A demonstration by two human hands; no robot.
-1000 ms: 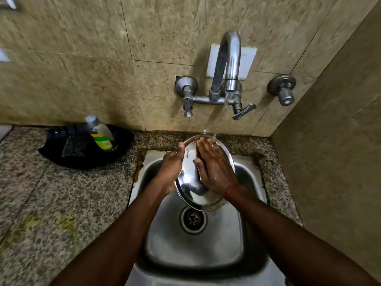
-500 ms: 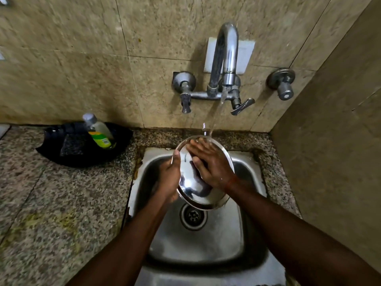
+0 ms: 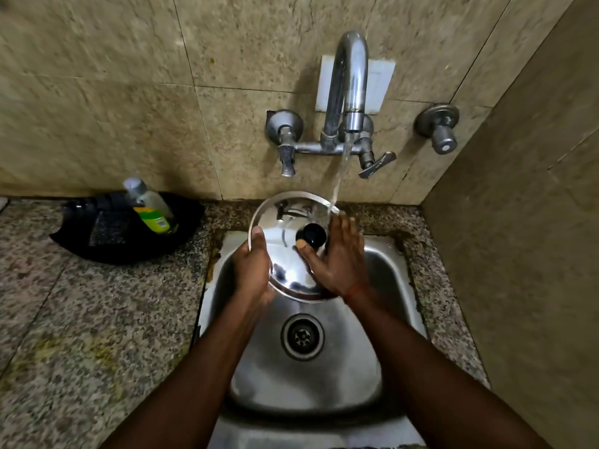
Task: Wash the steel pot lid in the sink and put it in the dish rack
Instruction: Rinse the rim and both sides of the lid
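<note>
The steel pot lid (image 3: pixel 285 251) is held tilted over the back of the steel sink (image 3: pixel 385 270), its top side with a black knob (image 3: pixel 311 234) facing me. My left hand (image 3: pixel 252 270) grips its left rim, thumb on top. My right hand (image 3: pixel 340 257) lies with fingers spread against the lid's right side, thumb beside the knob. Water from the wall tap (image 3: pixel 350 89) falls onto the lid's far right edge. No dish rack is in view.
A black tray (image 3: pixel 107 251) on the granite counter (image 3: pixel 81 319) at the left holds a dish soap bottle (image 3: pixel 149 205) and a dark scrub pad (image 3: pixel 108 226). A tiled wall (image 3: pixel 518 254) closes the right side. The drain (image 3: pixel 302 336) sits mid-sink.
The lid has been turned over: its inner side faced me before, now the knob side does. My right hand slid from the lid's middle to its right edge.
</note>
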